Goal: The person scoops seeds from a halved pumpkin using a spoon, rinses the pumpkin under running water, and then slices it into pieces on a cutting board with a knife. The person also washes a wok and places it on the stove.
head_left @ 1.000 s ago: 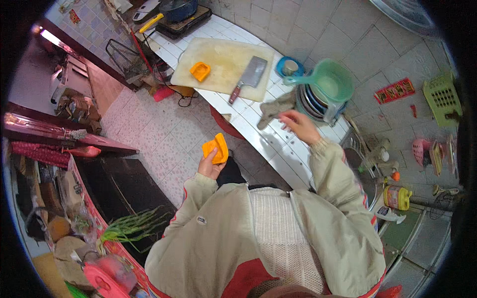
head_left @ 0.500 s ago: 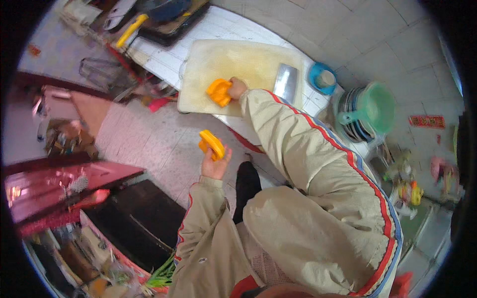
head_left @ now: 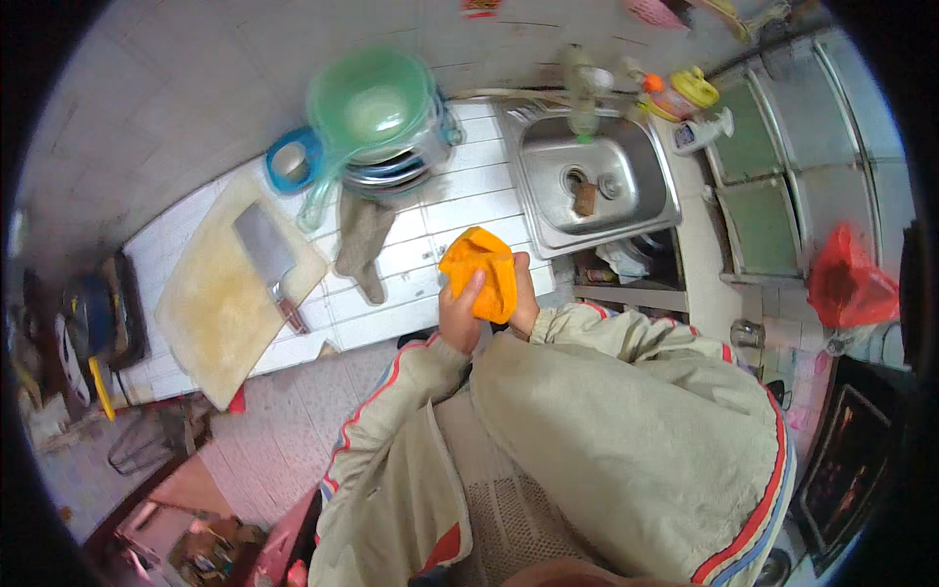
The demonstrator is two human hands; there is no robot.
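A person in a pale jacket with striped sleeves stands at a white-tiled tabletop [head_left: 421, 308], holding hollowed orange pieces [head_left: 486, 274], apparently two pressed together, between both hands just off its front edge, short of the metal sink [head_left: 541, 238]. The cutting looks finished for now: the pieces are in the hands, while the cleaver [head_left: 266, 250] lies unattended on the cutting board [head_left: 215, 318], its handle reaching past the board's side. No orange piece shows on the board or in the sink, where a small brown object [head_left: 584, 200] rests near the drain. The thick outer walls of the pieces appear whole; whether any further trimming or rinsing remains cannot be told from this view.

The left hand [head_left: 460, 318] grips from the lower left, its thumb laid up across the face of the nearer piece. The right hand [head_left: 525, 296] closes on the right side, thumb side up, its fingers mostly hidden behind. Both elbows are bent, with the forearms angling inward so the hands meet in front of the chest. Beyond them, a grey cloth [head_left: 362, 245] lies beside stacked bowls topped by a green dipper [head_left: 372, 103].
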